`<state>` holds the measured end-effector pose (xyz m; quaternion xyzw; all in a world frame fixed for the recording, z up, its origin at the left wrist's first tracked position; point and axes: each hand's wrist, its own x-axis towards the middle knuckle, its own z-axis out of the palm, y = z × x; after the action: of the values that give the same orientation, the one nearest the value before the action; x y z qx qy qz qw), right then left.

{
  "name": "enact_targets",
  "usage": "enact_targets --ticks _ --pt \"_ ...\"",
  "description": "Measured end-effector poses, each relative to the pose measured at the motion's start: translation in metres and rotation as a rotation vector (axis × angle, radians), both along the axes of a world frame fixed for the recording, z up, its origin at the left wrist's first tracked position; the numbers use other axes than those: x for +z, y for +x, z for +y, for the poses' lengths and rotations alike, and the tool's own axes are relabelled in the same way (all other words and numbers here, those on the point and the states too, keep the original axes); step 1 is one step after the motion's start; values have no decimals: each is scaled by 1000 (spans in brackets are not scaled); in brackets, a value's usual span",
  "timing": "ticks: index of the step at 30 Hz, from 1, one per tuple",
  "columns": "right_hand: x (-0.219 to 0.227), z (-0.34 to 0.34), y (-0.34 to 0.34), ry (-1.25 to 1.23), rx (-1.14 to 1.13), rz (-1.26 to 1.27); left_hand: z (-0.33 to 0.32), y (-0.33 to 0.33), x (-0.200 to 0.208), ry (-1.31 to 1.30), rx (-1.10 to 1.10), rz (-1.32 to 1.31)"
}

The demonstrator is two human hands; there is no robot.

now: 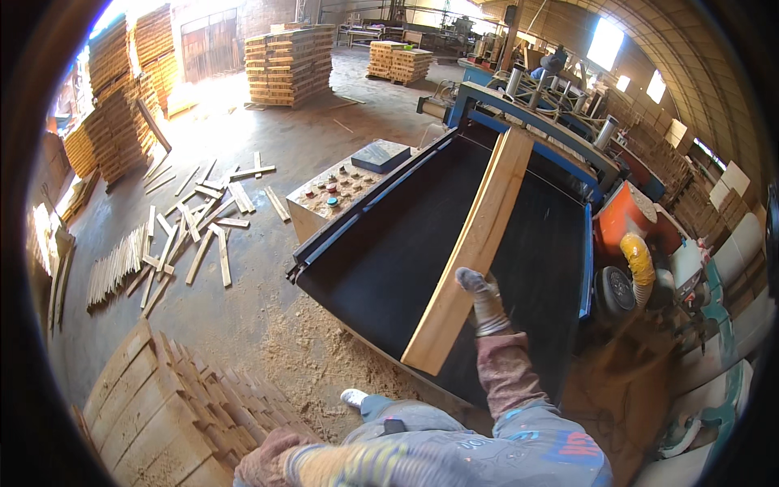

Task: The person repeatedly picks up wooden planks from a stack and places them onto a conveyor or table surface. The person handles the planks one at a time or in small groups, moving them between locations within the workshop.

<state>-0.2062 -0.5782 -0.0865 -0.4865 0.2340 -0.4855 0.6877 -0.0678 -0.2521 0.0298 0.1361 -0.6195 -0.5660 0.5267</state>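
Note:
Long pale wooden boards (475, 235) lie together lengthwise on the black conveyor bed (373, 243) of a blue-framed machine, their far ends close to its crossbar. My right hand (484, 302), in a knitted work glove with grey fingertips, grips the right edge of the boards partway along. Part of its fingers is hidden by the wood. My left hand (406, 464), in a yellow and grey striped glove, is low in front of my body and smeared by motion; its fingers cannot be made out. Beside the left arm stands a stack of wooden boards (154, 398).
A control box (345, 185) with coloured buttons borders the bed's left side. Loose wood strips (195, 219) and sawdust (308, 349) litter the floor at left. Pallet stacks (290, 65) stand farther back. An orange machine part (629, 213) and a yellow hose (638, 260) are at right.

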Motion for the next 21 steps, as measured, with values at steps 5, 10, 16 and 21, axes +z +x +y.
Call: enact_targets --ticks 5,10,16,21 --pt "-63 -30 96 96 -135 32 -12 64 3 4 199 -92" --pt "-98 -44 172 242 -177 244 -14 122 6 17 440 -157" --pt "-130 -61 270 275 -286 555 -11 169 4 43 636 -201" --pt "-138 -58 350 273 -321 660 -22 190 -5 70 722 -220"
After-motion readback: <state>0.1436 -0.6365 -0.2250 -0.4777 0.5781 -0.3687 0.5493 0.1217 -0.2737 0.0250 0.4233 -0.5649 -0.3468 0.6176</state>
